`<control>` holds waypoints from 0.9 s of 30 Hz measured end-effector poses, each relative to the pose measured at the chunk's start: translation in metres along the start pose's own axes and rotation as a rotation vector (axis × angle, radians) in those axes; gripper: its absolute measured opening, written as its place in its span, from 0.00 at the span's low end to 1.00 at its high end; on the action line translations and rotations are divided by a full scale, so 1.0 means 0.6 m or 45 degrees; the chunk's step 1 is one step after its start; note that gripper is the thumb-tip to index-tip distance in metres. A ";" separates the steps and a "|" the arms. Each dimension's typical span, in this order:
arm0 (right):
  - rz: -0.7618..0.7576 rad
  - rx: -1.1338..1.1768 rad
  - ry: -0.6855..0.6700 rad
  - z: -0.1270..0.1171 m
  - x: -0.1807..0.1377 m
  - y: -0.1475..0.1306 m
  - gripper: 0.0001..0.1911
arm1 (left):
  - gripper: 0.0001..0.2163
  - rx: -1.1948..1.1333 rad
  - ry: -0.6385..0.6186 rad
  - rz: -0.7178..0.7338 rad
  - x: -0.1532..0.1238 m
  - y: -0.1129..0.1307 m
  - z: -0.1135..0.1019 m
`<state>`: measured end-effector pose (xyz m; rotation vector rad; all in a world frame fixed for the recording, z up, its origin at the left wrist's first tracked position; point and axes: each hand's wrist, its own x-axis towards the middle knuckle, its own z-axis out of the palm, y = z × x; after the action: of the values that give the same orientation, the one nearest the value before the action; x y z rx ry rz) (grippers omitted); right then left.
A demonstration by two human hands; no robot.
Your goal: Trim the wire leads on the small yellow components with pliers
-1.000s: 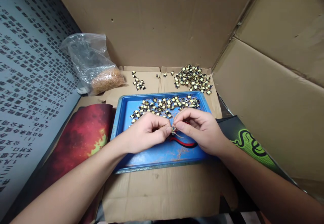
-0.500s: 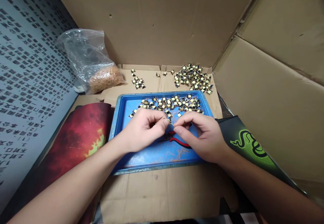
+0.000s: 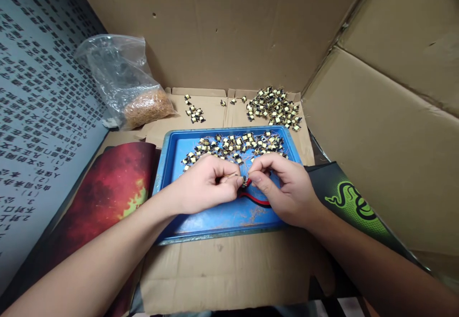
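Observation:
Over the blue tray [image 3: 182, 228] my left hand [image 3: 210, 185] is closed in a pinch on a small wire-wound coil [image 3: 244, 182], mostly covered by the fingertips. Thumb and forefinger of my right hand [image 3: 287, 190] are pressed together right beside it, at its thin wire ends; whether a wire is between them is too small to see. Below the fingers lies a tool with a red-and-black handle [image 3: 256, 200], partly hidden. Many similar black-and-yellow coils [image 3: 239, 142] with loose copper-coloured leads are spread across the tray's far half.
Behind the tray, a heap of coils [image 3: 274, 106] sits on cardboard at the right, a smaller group [image 3: 194, 114] at the left. A clear plastic bag [image 3: 143, 109] holds copper-coloured wire bits. Cardboard walls [image 3: 222, 35] enclose the back and right; a printed sheet [image 3: 43, 78] stands left.
The coil between my hands has tipped lower and now shows just under my fingertips. My right fingertips have shifted slightly up against it. The view has tilted a little.

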<state>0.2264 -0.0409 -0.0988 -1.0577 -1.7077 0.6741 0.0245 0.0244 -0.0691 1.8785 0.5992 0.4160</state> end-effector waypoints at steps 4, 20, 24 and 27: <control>0.110 0.151 -0.066 -0.002 0.001 0.000 0.05 | 0.14 -0.098 -0.051 0.012 0.000 -0.006 -0.003; 0.072 0.158 -0.089 -0.001 0.000 -0.001 0.05 | 0.14 -0.198 -0.138 0.006 -0.002 -0.010 -0.004; 0.113 0.153 -0.116 -0.004 0.002 0.000 0.05 | 0.15 -0.178 -0.116 0.007 -0.001 -0.009 -0.005; 0.135 0.152 -0.179 -0.010 0.009 -0.005 0.07 | 0.16 -0.174 -0.065 0.001 -0.002 -0.008 -0.005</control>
<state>0.2305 -0.0379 -0.0917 -1.0429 -1.7164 0.9256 0.0207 0.0273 -0.0727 1.7540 0.5229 0.3980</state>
